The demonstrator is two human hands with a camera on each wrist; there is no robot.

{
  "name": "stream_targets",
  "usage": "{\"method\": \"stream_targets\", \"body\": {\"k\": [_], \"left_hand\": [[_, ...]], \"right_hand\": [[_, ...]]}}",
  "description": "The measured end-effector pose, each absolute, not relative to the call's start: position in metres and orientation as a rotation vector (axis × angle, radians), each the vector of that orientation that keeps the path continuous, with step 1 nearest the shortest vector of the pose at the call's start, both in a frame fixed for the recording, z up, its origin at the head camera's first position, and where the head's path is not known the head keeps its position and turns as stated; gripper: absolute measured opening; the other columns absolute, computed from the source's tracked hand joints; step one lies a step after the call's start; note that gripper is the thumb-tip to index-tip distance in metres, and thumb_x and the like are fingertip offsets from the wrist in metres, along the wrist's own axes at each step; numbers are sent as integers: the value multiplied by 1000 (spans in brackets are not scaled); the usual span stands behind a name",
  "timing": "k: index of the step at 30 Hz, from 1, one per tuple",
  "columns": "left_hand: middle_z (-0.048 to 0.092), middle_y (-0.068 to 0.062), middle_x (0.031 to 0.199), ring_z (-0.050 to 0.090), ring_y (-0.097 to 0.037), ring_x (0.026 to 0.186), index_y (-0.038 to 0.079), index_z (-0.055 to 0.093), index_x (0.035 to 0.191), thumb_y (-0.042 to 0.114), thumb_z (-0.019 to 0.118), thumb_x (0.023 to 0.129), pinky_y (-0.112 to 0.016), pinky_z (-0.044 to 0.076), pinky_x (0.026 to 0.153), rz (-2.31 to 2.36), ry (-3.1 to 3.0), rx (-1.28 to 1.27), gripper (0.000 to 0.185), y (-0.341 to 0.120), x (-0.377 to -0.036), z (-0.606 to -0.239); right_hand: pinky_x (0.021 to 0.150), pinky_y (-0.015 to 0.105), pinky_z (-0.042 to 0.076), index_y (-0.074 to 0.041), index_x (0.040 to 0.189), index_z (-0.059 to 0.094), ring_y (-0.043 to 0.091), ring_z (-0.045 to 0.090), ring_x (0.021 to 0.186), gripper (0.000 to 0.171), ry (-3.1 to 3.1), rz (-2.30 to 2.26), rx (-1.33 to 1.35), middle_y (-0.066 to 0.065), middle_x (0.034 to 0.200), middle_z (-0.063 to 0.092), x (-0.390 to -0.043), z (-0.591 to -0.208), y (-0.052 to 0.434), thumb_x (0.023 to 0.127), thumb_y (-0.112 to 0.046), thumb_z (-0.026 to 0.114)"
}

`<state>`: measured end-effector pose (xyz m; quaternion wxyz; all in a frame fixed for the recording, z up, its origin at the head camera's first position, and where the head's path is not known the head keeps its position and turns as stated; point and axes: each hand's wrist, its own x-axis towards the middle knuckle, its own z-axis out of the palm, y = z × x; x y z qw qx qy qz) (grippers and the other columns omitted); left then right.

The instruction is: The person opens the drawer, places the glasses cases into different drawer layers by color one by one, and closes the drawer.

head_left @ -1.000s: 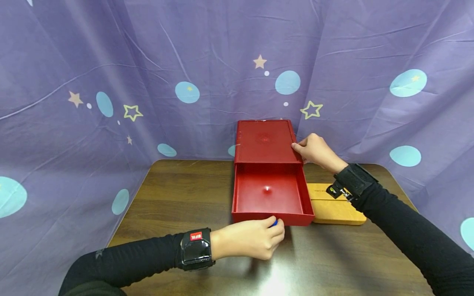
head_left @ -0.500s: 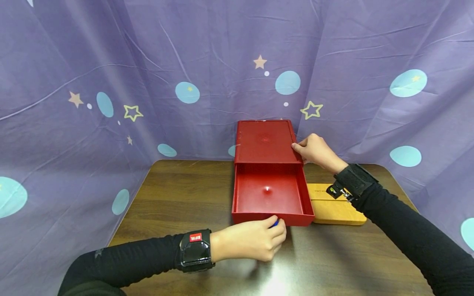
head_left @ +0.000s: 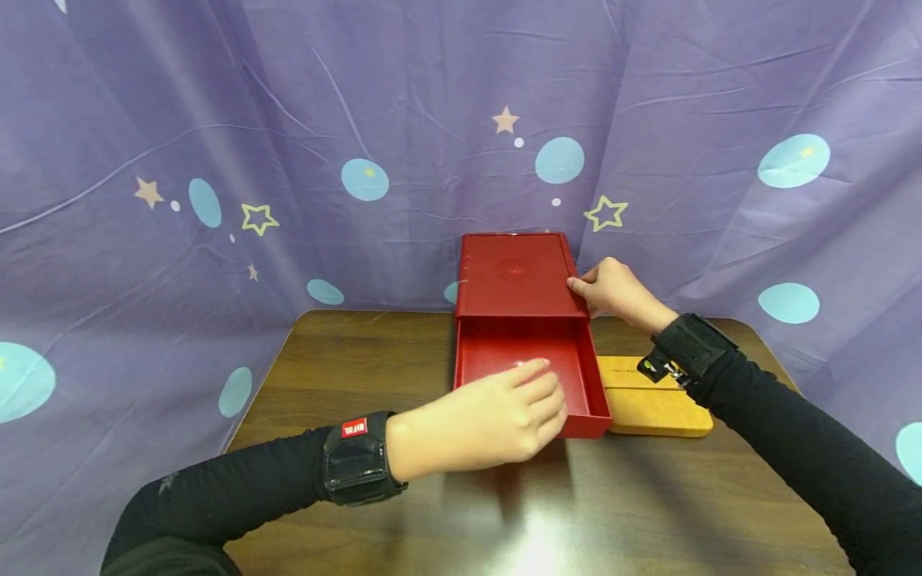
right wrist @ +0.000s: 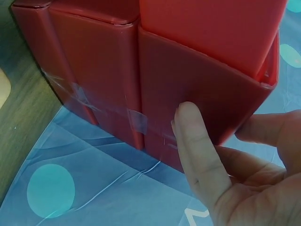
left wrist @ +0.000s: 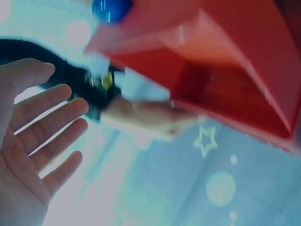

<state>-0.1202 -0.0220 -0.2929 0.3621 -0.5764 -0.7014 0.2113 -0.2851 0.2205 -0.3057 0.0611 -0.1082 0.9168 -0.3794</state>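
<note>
Head view first: I see a purple curtain (head_left: 288, 120) printed with stars and pale blue dots hanging behind and around a dark wooden table (head_left: 374, 384). On the table, at its far middle, stands a red box (head_left: 515, 276) with its red drawer (head_left: 529, 376) pulled out toward me; the drawer's inside shows nothing but a glint of light. Just right of the drawer, touching or nearly touching its side, lies a yellow wooden board (head_left: 651, 404), partly covered by my right forearm.

My right hand (head_left: 612, 292) grips the box's right front corner, thumb on top and fingers down the side wall. The right wrist view confirms it: the thumb (right wrist: 195, 141) presses flat against the red wall while the other fingers curl round the corner. There I also see clear tape (right wrist: 136, 120) stuck across a seam of the box.

My left hand (head_left: 483, 420) hovers above the drawer's front edge, released and holding nothing, fingers loosely extended. The left wrist view, blurred, shows the same open palm and spread fingers (left wrist: 44, 117) apart from the drawer, with the drawer's small blue knob (left wrist: 111, 8) at the top of the frame, untouched.
</note>
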Motion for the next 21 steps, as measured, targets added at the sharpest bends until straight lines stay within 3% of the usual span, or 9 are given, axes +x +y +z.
{"method": "stream_targets", "body": {"k": [9, 13, 16, 21], "left_hand": [[75, -1, 100, 67, -20, 99, 11, 73, 105, 23, 65, 96, -36, 49, 103, 225, -2039, -1354, 17, -40, -158, -251], [75, -3, 103, 67, -23, 103, 9, 74, 112, 25, 69, 95, -36, 47, 103, 110, -2229, -1300, 24, -51, -180, -239], [76, -5, 106, 68, -25, 103, 8, 74, 117, 24, 69, 96, -37, 48, 103, 35, -2353, -1239, 27, -59, -197, -235], [76, -6, 109, 68, -26, 100, 9, 74, 119, 23, 68, 96, -40, 53, 94, -118, -2551, -1120, 28, -69, -222, -234]], "right_hand": [[59, 31, 61, 15, 104, 73, 16, 72, 60, 41, 2777, -1035, -368, 19, 75, 75, -292, -301, 226, 104, -22, 57], [56, 28, 54, 4, 86, 77, 14, 66, 57, 42, 2843, -933, -443, 9, 61, 68, -293, -302, 231, 105, -27, 56], [54, 28, 42, -2, 71, 70, 14, 56, 55, 50, 2884, -860, -518, 1, 54, 57, -291, -304, 236, 107, -32, 52], [53, 29, 35, -6, 66, 62, 13, 47, 53, 53, 2919, -821, -574, -3, 55, 51, -283, -310, 245, 110, -31, 44]]}}
